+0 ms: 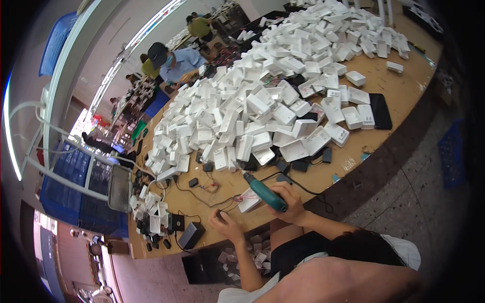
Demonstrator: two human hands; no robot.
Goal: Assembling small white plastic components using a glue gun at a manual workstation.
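Observation:
My right hand (290, 203) grips a green electric screwdriver (263, 192), its bit directed up and left toward the pile. Close under the tool lies a white plastic case (249, 200) with thin red wires at it. My left hand (227, 227) is at the table's near edge, fingers curled round a small black part (219, 215); its exact kind is too small to tell. A dark cable runs over the table by both hands. Just beyond the screwdriver rises a big heap of white plastic cases (262, 101), with several small black boxes (300, 165) along its near side.
A black phone-like slab (381, 111) lies right of the heap. Left on the table are a black power adapter (192, 235) and a smaller pile of white and black parts (154, 214). Below the edge is a black bin (202, 268). Across the table a person in blue (179, 65) works.

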